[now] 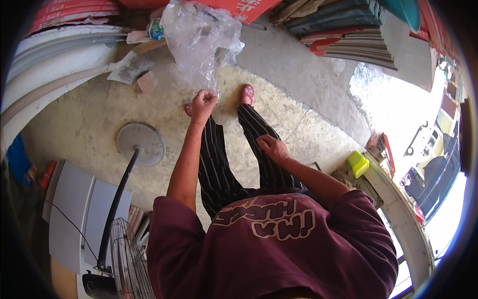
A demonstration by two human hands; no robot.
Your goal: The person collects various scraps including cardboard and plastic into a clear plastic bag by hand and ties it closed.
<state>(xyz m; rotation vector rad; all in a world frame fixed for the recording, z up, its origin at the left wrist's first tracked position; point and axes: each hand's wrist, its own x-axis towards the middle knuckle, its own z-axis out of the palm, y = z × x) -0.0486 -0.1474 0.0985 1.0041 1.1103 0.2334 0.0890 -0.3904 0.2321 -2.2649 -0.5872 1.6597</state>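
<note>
From the head view, looking down over the floor (79, 107), the clear plastic (201, 42) spread in a crumpled heap beyond the left hand (204, 104), its near end drawn to a narrow tail between that hand's fingertips. The likeliest trouble seemed to be a slip or a tear: the film looked thin, and only a small bit of it was pinched, so any drag on the bulk would fall on that one spot. Loose folds could also catch on the red board (254, 9) at the far side or on the brick (147, 82) to the left, and slack near the shoe (248, 93) might get trodden on. As for pose, the left arm reached forward almost straight, wrist in line with the forearm, fingers curled tight on the film. The right elbow was bent, bringing the right hand (274, 148) inward over the striped trousers (224, 164), back upward, fingers loosely bent; nothing showed in it, though its palm was hidden, so whether it gripped cloth could not be told.
</note>
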